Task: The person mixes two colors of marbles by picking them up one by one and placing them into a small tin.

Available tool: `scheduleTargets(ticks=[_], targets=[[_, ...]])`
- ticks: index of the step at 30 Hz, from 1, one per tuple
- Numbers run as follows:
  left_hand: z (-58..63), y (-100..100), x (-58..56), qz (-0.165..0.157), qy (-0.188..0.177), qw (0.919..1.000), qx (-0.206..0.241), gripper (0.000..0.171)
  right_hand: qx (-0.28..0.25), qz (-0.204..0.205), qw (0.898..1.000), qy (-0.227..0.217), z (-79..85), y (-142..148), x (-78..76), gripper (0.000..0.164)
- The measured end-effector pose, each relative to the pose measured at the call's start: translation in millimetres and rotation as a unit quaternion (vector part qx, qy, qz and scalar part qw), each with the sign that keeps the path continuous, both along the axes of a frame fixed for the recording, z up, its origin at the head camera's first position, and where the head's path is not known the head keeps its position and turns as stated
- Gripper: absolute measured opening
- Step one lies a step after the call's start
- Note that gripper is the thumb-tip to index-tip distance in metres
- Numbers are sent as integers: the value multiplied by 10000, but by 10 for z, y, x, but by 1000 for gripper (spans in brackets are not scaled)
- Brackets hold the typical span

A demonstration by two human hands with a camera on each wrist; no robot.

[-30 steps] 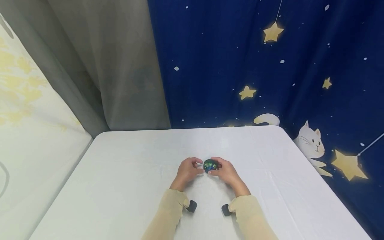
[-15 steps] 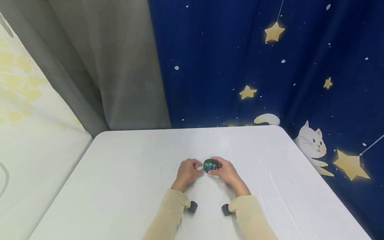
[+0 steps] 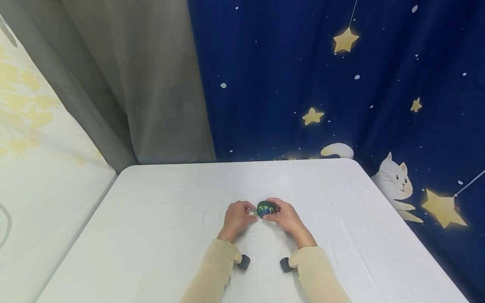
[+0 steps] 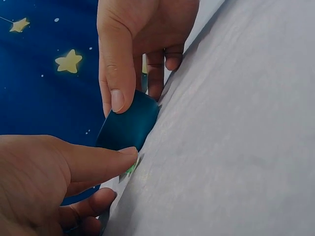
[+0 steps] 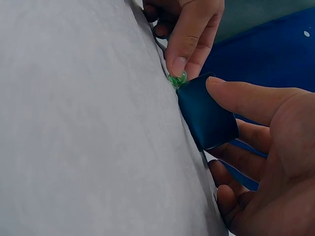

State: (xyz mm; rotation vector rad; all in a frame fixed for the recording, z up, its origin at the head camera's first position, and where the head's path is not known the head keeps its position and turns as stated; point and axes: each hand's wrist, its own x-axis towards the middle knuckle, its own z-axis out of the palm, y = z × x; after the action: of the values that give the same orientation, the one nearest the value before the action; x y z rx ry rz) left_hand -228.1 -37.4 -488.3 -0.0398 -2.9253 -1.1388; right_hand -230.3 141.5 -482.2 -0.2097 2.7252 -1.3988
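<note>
A small dark green-blue container (image 3: 265,203) stands on the white table, with shiny green and blue pieces (image 3: 266,211) showing inside its rim. In the right wrist view its smooth teal side (image 5: 205,115) shows. My right hand (image 3: 285,215) holds it from the right, thumb on the near side and fingers on the far side. My left hand (image 3: 236,218) is just left of it, pinching a small clear green marble (image 5: 177,79) between thumb and forefinger. In the left wrist view the thumb mostly hides this marble (image 4: 130,170), close beside the container's wall.
The white-covered table (image 3: 182,235) extends around both hands. A black wrist device (image 3: 244,262) sits below the left sleeve, another black device (image 3: 286,265) at the right one. Behind hang a grey curtain (image 3: 163,92) and a blue star-patterned curtain (image 3: 273,84).
My left hand has drawn slightly left and nearer from the container, and the green marble now shows between its fingertips. The right hand and container have stayed in place.
</note>
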Motion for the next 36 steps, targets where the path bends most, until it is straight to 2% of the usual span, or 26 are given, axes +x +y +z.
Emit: scheduleTargets(ticks=[6,15,30,36], targets=[[-20,-36,-30,-74,228,9997,-78,19,115,-44,9999,6,11,-36,-22,56],[-54,-28,-34,-33,308,9995,-41,14,129,-127,9998,-17,12,-45,-30,56],[-20,-79,-76,8,68,9995,316,13,131,-128,9998,12,3,-66,-37,57],[-9,-108,-96,21,124,9987,498,14,164,-135,9998,55,-15,-72,-46,56]])
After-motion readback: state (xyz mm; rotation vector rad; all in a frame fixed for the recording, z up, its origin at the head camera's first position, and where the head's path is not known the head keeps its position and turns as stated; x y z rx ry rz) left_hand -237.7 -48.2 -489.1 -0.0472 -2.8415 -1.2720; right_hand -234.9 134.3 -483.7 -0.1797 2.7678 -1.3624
